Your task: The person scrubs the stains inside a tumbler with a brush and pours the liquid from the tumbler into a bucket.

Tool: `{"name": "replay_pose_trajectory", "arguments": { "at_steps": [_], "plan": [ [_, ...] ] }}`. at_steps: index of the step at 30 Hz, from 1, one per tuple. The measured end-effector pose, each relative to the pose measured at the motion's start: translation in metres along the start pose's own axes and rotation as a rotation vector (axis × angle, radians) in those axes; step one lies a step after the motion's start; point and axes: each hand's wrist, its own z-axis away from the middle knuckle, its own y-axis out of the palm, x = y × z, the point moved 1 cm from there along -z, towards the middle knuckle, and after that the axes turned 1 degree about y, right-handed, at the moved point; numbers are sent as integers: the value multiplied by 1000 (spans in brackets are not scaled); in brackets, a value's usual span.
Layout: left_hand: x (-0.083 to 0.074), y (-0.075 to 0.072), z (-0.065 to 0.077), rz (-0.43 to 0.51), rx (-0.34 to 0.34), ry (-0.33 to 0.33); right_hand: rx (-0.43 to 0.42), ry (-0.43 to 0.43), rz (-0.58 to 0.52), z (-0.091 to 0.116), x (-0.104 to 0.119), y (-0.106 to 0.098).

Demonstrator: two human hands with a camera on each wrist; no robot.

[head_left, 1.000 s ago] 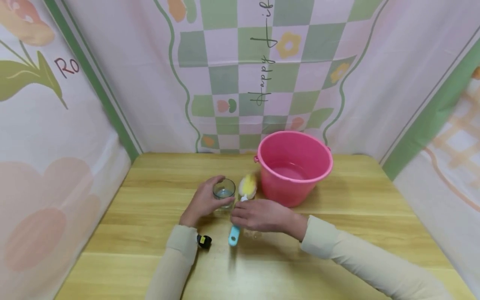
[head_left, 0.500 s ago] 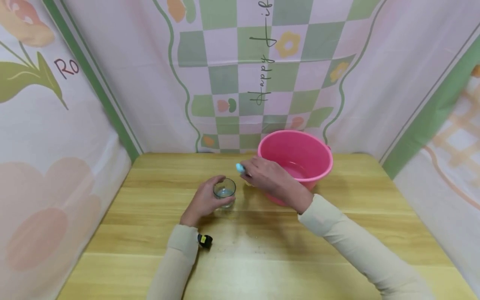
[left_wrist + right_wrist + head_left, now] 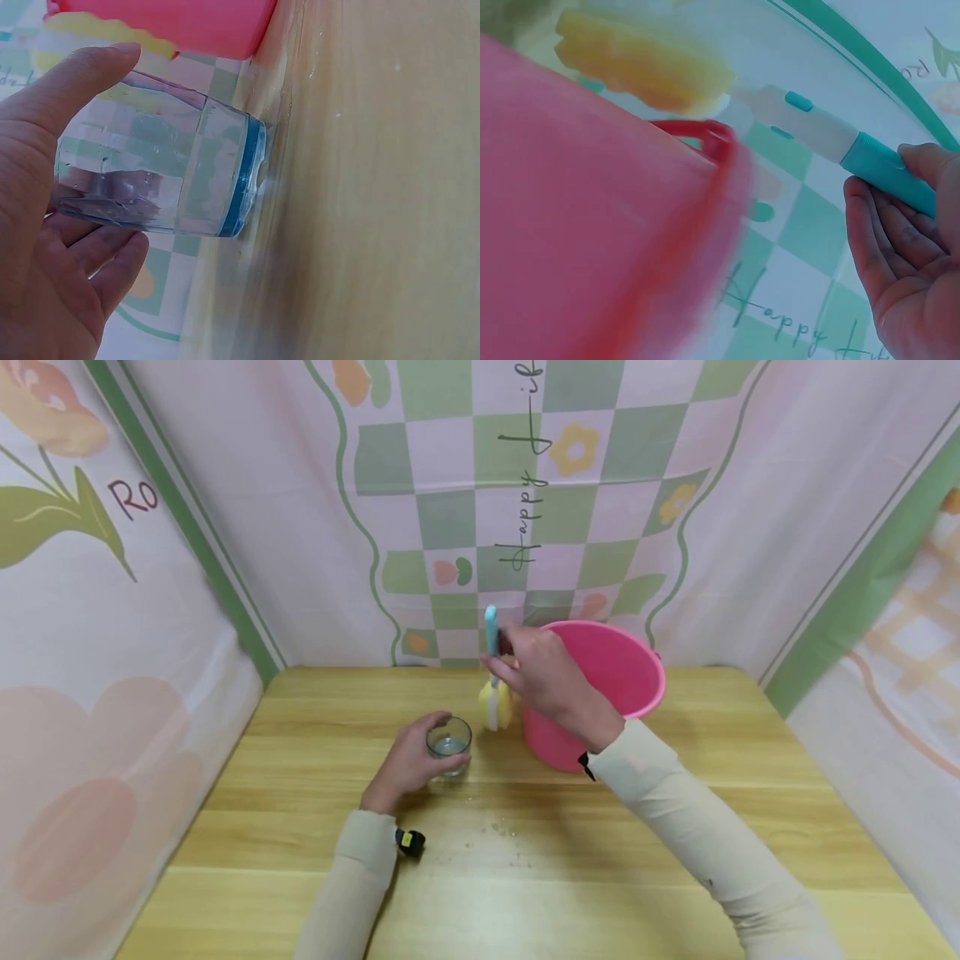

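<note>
Now the right hand [image 3: 551,672] has swung up to the bucket [image 3: 558,745], farther from the person than a second ago, when it was low over the table [image 3: 675,843] with the brush [image 3: 493,703] slanting away from the person. The brush has turned over since: its teal handle [image 3: 491,625] points up and its yellow-and-white sponge head [image 3: 101,34] points down, whereas half a second ago the handle's end faced the camera and the head was mostly hidden. The right grip is narrow, thumb and fingers pinching the handle. The sponge head is between the glass [image 3: 450,745] and the pink bucket, outside the bucket and just beside its wall; whether the two touch, I cannot tell.

By contrast, the left hand [image 3: 411,764] has stayed put, its grip curved round the glass, thumb on one side and fingers on the other. The glass stands upright on the table in the same spot. The bucket has not moved either. Droplets [image 3: 498,829] lie on the table nearer the person, in fuller view with the right hand gone from above them.
</note>
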Motion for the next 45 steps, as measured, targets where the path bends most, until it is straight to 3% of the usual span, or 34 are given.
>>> {"name": "replay_pose_trajectory", "arguments": {
  "at_steps": [9,17,26,45],
  "plan": [
    [1,1,1,15,1,-4,-60,78,-123,-31,17,-19],
    [3,2,0,43,-20,-12,-45,117,-266,-44,33,-13],
    [5,3,0,71,-28,-50,-23,111,-271,-41,32,6],
    [3,1,-2,54,-29,-26,137,105,-270,-23,22,43]
  ]
}}
